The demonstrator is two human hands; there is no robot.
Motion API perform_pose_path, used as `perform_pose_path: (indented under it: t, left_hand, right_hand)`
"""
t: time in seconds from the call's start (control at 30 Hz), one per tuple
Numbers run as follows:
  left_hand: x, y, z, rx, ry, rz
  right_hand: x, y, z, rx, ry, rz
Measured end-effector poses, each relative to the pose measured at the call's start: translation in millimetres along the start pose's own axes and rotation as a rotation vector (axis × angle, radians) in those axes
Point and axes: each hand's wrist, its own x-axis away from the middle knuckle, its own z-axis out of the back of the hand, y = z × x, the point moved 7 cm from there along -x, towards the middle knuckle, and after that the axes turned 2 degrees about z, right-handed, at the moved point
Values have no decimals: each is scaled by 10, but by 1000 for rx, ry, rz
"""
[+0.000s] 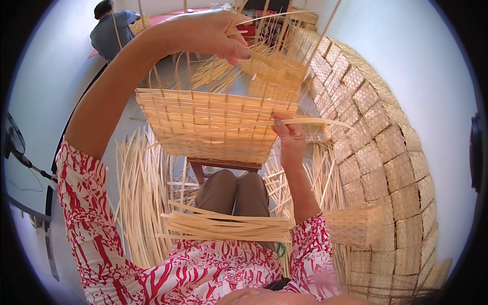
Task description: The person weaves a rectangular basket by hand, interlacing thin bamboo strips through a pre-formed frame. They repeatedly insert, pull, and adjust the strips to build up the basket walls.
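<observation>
A half-woven basket (203,119) of pale flat strips, bamboo by the look, rests on a small brown wooden stool (223,162) in front of my knees. Long unwoven strips stand up from its rim. My left hand (226,38) reaches over the far side, its fingers curled round a thin strip among these uprights; part of the grip is hidden. At the basket's right end, my right hand (290,137) pinches a long loose strip (325,120) against the wall. This strip runs slantwise across the near side, and its free end curves off to the right.
Finished woven baskets (373,147) are stacked along the right wall. Loose strips (140,188) cover the floor, and a bundle of strips (229,223) lies across my lap. Another woven piece (277,76) stands beyond the basket. A person (109,33) sits far left; a fan (18,142) is nearer.
</observation>
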Motion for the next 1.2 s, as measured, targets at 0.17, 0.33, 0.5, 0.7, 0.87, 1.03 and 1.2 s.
perform_pose_path:
  t: [0.17, 0.33, 0.5, 0.7, 0.87, 1.03, 1.2]
  left_hand:
    - [-82, 35, -8, 127, -79, -65]
    - [-83, 327, -190, 143, -212, -320]
    - [-317, 257, -383, 189, -162, 91]
    - [-195, 345, -442, 253, -223, -208]
    - [-11, 261, -574, 61, 185, -675]
    - [328, 189, -794, -686, 375, -598]
    - [430, 95, -962, -663, 469, -612]
  right_hand:
    - [29, -8, -85, -44, 20, -37]
    - [21, 18, -22, 25, 38, -33]
    - [114, -82, -93, 7, 20, -66]
    - [81, -6, -43, 55, -62, -53]
    - [100, -581, 616, 98, 57, -12]
    - [131, -1368, 2313, -40, 222, -78]
    - [342, -2279, 3514, -557, 199, 252]
